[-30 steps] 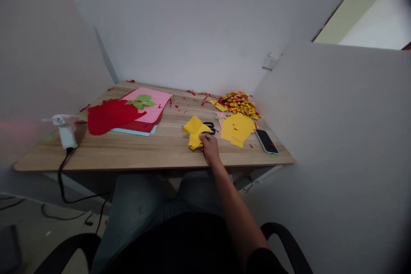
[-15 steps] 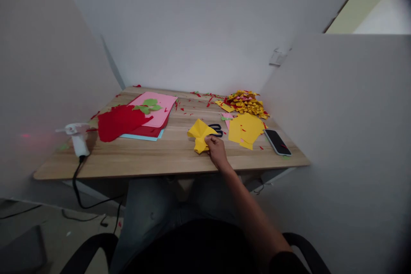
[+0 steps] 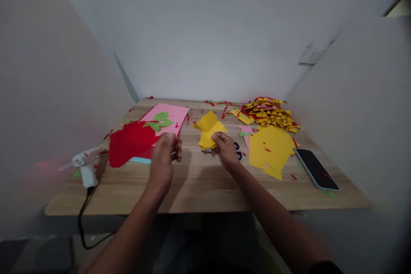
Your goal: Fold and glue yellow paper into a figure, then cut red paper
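My right hand (image 3: 225, 147) pinches a creased piece of yellow paper (image 3: 209, 128) above the table, its flaps spread to the left and upward. To the left, my left hand (image 3: 164, 158) hovers over the near corner of the paper sheets, fingers loosely curled and slightly blurred, with nothing visible in them. Partly hidden behind my right hand lie scissors (image 3: 238, 150) with dark handles. Several flat yellow paper pieces (image 3: 271, 147) rest to the right of that hand.
A pile of folded yellow paper (image 3: 272, 115) sits at the back right, a phone (image 3: 316, 169) at the right. Pink paper (image 3: 175, 115), red paper (image 3: 128, 143) and green cutouts (image 3: 160, 122) lie left. A white glue gun (image 3: 86, 171) with a black cord stands at the left edge.
My left hand has come into view over the left-middle of the table. My right hand still holds the yellow paper, now slightly turned. The view has shifted closer to the table.
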`<state>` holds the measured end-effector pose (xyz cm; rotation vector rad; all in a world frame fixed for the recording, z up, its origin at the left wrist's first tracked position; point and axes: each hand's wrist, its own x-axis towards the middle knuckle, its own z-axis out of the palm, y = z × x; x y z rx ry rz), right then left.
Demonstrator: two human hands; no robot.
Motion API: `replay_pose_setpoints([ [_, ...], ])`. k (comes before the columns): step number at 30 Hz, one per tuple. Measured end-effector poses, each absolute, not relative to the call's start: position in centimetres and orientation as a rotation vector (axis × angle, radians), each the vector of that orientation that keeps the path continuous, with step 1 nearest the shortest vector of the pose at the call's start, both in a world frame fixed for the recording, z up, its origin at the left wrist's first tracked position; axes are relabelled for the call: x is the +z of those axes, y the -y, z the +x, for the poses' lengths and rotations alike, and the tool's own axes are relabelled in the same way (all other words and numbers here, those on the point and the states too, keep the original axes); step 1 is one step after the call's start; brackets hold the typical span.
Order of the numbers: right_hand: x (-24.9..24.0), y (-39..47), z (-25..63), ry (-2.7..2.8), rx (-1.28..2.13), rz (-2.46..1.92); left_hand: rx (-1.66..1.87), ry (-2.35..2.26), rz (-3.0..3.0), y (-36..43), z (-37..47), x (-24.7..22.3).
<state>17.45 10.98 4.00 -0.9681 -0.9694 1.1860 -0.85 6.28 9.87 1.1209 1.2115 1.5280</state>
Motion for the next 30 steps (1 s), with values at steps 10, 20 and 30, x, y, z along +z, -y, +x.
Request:
replay_pose_setpoints([
  [10, 2.2, -13.9, 17.1, 0.872, 1.178, -1.021, 1.263, -0.99, 1.043, -15.9, 4.8, 2.5],
  [20, 1.6, -13.9, 17.1, 0.817, 1.231, -1.112, 1.292, -0.886, 0.919, -16.3, 3.0, 0.4],
  [30, 1.5, -13.9, 17.7, 0.895, 1.199, -1.118, 1.246, -0.91, 0.877, -15.7, 3.4, 0.6],
])
